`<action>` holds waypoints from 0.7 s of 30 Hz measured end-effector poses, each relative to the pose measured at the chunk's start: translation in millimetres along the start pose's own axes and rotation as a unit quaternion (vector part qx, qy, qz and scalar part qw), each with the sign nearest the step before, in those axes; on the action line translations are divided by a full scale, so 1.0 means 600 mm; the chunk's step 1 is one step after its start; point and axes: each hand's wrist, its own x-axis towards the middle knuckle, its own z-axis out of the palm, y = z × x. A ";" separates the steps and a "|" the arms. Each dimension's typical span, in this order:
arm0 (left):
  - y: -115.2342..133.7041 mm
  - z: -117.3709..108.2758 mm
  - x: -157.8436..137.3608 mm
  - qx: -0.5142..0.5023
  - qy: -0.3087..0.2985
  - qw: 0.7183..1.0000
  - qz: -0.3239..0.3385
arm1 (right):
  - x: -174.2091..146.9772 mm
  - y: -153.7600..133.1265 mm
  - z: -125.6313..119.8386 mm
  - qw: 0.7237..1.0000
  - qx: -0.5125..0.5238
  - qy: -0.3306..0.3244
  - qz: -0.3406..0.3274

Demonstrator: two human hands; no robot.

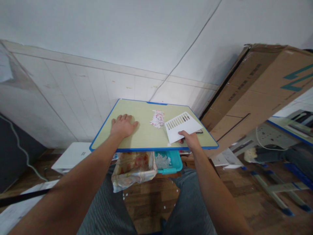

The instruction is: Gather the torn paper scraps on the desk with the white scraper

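My right hand [187, 138] grips the near edge of a white card [182, 128], thumb on top and fingers beneath. A row of narrow slots runs along the card's far side, a few of them showing dark. On the left of the desk top [139, 138], my left hand [124, 125] lies flat with its fingers spread, holding nothing. Between the two hands sits a small pile of white and pink paper scraps [157, 118]. Part of a dark-edged flat item [200, 131] shows from under the card's right side; the rest of it is hidden.
Below the desk's front edge hang a lined basket [134, 176] and a turquoise tray [174, 161] with white bits in it. A tall cardboard box [259, 88] stands at the right. A white cabinet [72, 156] is at the lower left. Another person's leg [276, 155] shows far right.
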 end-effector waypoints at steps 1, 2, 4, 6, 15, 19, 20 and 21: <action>0.000 0.000 0.000 -0.001 0.001 1.000 0.001 | -0.001 -0.001 0.000 1.000 0.001 -0.002 -0.002; 0.000 0.000 0.000 -0.001 0.001 1.000 0.001 | -0.002 -0.002 -0.001 1.000 0.001 -0.005 -0.005; 0.001 0.000 0.000 -0.002 0.000 1.000 -0.002 | -0.005 -0.004 -0.001 1.000 0.003 -0.015 -0.013; 0.001 0.000 0.000 -0.001 -0.003 1.000 -0.004 | -0.007 -0.006 0.000 0.999 0.009 -0.025 -0.023; 0.002 -0.002 -0.001 0.001 -0.004 1.000 -0.007 | -0.014 -0.013 -0.003 0.997 -0.003 -0.063 -0.034; 0.006 -0.006 -0.004 0.000 -0.007 1.000 -0.010 | -0.015 -0.010 -0.008 0.997 -0.004 -0.067 -0.036; 0.007 -0.007 -0.005 0.000 -0.007 1.000 -0.011 | -0.015 -0.009 -0.008 0.997 -0.001 -0.068 -0.034; 0.008 -0.008 -0.005 0.001 -0.008 1.000 -0.011 | -0.013 -0.007 -0.009 0.997 0.005 -0.067 -0.032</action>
